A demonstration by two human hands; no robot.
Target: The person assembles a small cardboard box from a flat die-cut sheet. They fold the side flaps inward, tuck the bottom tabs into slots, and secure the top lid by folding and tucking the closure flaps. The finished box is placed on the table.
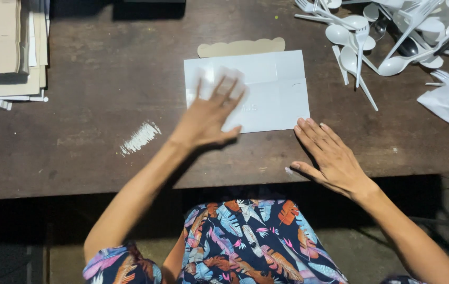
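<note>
On the dark tabletop (103,68), left hand (206,118) fingers spread flat over a white paper envelope (271,87), right hand (329,158) fingers together at its corner, white plastic spoons (392,31) nearby.

Both bare forearms reach up from the lower edge toward twelve o'clock. The left hand (207,117) lies palm down, wrist bent slightly, its spread fingers (228,90) pointing toward one o'clock; they are blurred, so it is probably sweeping sideways. The right hand (329,158) lies flat, palm down, fingers together and pointing toward eleven o'clock, thumb stretched toward nine o'clock. Neither hand grips anything.
</note>
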